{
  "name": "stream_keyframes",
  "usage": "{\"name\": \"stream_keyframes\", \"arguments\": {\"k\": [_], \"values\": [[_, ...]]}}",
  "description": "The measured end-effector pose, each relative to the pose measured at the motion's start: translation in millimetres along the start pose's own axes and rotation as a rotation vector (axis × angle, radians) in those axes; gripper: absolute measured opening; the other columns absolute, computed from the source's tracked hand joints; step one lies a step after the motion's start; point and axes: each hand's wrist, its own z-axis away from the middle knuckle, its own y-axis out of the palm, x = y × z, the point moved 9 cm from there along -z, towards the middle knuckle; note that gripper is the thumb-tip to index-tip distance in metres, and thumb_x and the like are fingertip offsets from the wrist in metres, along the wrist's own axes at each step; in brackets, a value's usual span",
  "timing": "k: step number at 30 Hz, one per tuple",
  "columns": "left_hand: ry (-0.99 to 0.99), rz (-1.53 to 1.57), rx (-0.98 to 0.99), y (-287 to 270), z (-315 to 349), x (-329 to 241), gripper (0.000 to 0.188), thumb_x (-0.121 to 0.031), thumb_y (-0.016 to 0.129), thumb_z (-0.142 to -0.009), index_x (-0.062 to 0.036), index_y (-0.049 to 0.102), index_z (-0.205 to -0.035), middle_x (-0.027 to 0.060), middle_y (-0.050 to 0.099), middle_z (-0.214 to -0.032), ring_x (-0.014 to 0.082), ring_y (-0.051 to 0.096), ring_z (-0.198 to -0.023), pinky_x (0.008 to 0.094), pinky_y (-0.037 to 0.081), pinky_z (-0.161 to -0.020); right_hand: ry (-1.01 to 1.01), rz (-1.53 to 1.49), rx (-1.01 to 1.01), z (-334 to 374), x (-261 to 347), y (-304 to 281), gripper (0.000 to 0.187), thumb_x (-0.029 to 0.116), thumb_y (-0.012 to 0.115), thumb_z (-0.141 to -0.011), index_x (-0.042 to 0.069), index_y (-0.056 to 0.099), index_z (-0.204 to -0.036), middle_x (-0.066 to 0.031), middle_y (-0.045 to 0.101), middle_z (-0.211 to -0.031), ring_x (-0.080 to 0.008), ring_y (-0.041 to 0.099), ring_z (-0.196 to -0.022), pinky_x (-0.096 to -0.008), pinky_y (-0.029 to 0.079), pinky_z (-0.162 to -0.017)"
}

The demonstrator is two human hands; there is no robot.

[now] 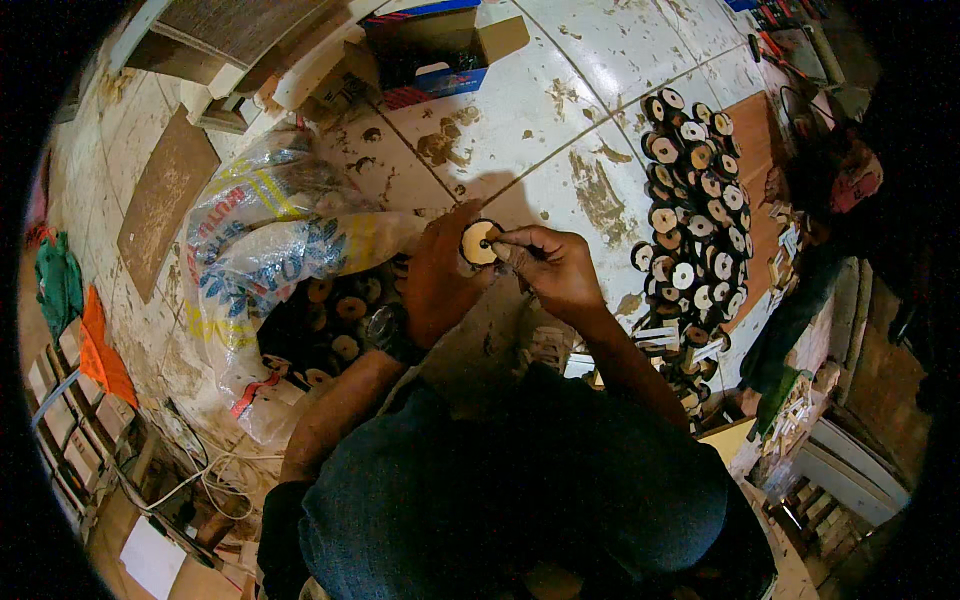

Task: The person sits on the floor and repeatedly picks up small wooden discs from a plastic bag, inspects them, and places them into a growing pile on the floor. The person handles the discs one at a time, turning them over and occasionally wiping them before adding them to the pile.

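Observation:
In front of me my left hand (443, 270) is wrapped round a small round disc (475, 246) with a pale tan face, black rim and dark centre. The thumb and fingers of my right hand (556, 268) pinch together at the disc's centre, touching its face. Whatever small thing is between those fingertips is hidden. A printed plastic sack (275, 245) lies beside my left forearm, its mouth showing several similar dark-rimmed discs (345, 310). To the right, a long heap of such discs (695, 200) covers the tiles, their faces white or tan.
An open blue cardboard box (430, 60) stands at the far side. Left of it lies a flat brown board (168, 205). An orange cloth (103, 350) and loose pale cable (215, 470) are at the left. Small white strips (655, 340) lie below the disc heap.

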Motion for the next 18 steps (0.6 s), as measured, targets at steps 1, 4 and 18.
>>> {"name": "stream_keyframes", "arguments": {"k": [1, 4, 18], "values": [[0.065, -0.027, -0.006, 0, 0, -6, 0.073, -0.003, 0.074, -0.067, -0.0063, 0.044, -0.133, 0.0183, 0.056, -0.117, 0.0366, 0.053, -0.11, 0.0422, 0.046, -0.093, -0.023, 0.042, 0.008, -1, 0, 2, 0.016, 0.007, 0.064, -0.089, 0.0, 0.067, -0.103, -0.0013, 0.066, -0.081, -0.0045, 0.053, -0.061, -0.0209, 0.042, -0.054], [0.104, -0.14, 0.008, 5, -1, -5, 0.071, -0.004, 0.075, -0.067, -0.0054, 0.045, -0.132, 0.0192, 0.054, -0.118, 0.038, 0.052, -0.11, 0.0432, 0.045, -0.093, -0.192, 0.185, -0.03, -6, 14, 2, 0.015, 0.005, 0.066, -0.087, 0.0, 0.067, -0.101, -0.0017, 0.064, -0.08, -0.0085, 0.054, -0.065, -0.0241, 0.044, -0.059], [0.29, -0.268, -0.02, 19, 5, -8, 0.059, -0.025, 0.072, -0.08, -0.003, 0.047, -0.128, 0.0214, 0.055, -0.117, 0.039, 0.053, -0.108, 0.045, 0.046, -0.091, -0.275, -0.25, -0.3, -43, -37, -118, 0.031, 0.001, 0.067, -0.084, -0.001, 0.06, -0.113, -0.0079, 0.066, -0.1, -0.0127, 0.06, -0.088, -0.0274, 0.049, -0.078]]}}
